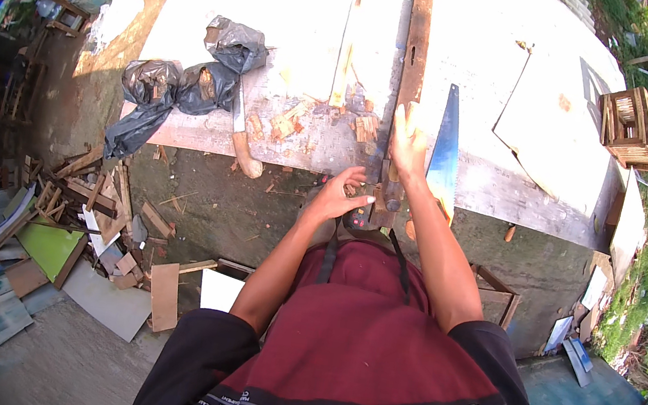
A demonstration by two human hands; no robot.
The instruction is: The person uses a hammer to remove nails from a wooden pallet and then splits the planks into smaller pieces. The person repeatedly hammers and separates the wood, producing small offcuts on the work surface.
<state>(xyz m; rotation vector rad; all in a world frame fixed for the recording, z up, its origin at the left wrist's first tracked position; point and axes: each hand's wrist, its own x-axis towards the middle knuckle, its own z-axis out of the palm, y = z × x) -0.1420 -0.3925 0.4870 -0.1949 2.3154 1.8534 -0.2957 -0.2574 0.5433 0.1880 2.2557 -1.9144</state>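
Note:
A long dark wooden beam [415, 58] with a slot in it lies lengthwise on the white work table, its near end reaching past the front edge. My right hand [408, 150] rests on the beam's right side, fingers stretched along it. Beside the near end, my left hand [339, 196] is held with thumb and fingers apart and nothing in it. A handsaw [446, 145] with a blue blade lies right of my right hand; my forearm partly covers its handle. On the left, a large knife [243, 140] has its wooden handle over the table edge.
Black plastic bags [212, 83] sit at the table's left, near wood chips [285, 124] and a thin wooden strip [345, 60]. Scrap boards [103, 300] are heaped on the floor at left. A wooden crate [634, 128] stands at the table's right.

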